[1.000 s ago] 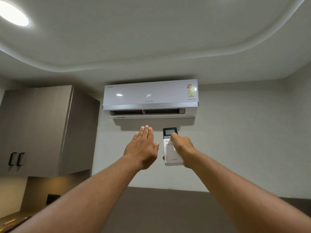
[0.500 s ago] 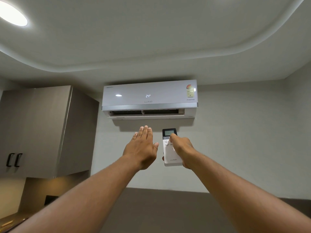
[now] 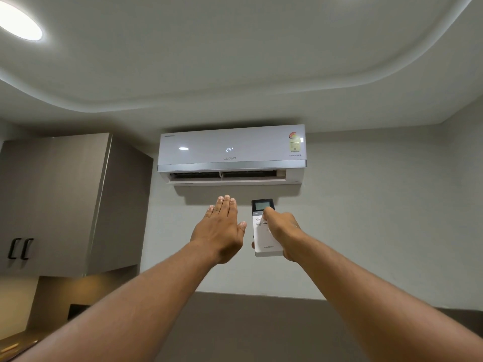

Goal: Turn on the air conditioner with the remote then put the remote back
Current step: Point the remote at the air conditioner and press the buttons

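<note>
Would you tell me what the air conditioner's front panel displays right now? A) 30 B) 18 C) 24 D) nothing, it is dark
C: the air conditioner shows a lit 24 on its front panel, above the remote held in the right hand.

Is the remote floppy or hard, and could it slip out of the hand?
The remote looks like a stiff plastic bar, so it probably won't bend. One right hand holds it up, so it is likely light. Its smooth white shell might slip in a loose grip.
</note>
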Demonstrator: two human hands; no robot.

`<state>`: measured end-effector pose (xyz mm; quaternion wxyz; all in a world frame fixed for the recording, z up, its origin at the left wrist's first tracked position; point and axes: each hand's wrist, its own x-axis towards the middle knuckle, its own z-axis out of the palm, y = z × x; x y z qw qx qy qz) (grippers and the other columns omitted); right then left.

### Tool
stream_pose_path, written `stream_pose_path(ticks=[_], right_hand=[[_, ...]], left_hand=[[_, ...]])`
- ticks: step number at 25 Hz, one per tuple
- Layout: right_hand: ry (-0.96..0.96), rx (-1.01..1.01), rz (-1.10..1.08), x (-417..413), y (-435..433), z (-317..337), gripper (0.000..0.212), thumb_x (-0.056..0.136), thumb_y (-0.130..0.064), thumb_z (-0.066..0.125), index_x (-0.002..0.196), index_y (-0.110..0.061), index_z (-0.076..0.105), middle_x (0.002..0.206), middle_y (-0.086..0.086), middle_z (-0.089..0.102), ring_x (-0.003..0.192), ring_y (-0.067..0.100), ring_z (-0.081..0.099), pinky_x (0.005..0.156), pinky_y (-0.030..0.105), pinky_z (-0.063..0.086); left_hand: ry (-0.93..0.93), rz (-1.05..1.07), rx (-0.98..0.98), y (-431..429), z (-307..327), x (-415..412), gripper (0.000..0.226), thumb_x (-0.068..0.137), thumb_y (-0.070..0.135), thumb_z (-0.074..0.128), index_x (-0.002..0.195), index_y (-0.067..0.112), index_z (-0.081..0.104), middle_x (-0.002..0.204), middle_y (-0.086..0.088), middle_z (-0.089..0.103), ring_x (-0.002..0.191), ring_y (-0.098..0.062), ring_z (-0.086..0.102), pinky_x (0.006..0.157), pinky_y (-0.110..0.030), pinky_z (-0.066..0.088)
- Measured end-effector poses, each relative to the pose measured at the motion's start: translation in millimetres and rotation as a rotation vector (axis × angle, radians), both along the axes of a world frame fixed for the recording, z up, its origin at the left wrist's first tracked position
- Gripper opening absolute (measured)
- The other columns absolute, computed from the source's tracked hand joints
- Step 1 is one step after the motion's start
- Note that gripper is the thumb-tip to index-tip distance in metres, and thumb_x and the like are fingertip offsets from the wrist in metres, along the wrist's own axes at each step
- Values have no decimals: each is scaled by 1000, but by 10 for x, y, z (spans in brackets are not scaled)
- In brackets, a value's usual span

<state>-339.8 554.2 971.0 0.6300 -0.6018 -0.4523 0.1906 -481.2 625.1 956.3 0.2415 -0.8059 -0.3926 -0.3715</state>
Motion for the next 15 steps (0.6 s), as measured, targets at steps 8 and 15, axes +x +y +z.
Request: stream_pose_path(ticks=[8,15], right_hand=[[-11,14,15,-47,-54,8,17,97,-34,50,87,-21,54,108,18,74,110,42,75,103,50,60],[-11,19,22,-78,-56,6,17,97,-33,50,87,-20,53,117,23,75,111,43,75,105,51,59]], left_hand=[[-3,1,8,-15,-4,-38,67,101,46,16,153,10,-5,162,-7,-9,147,-19,-10,115,-33,-5],[-3,5,6,-20,-7,-57,67,101,46,17,153,11,-5,162,-7,-9,147,-20,-9,115,-34,-4]])
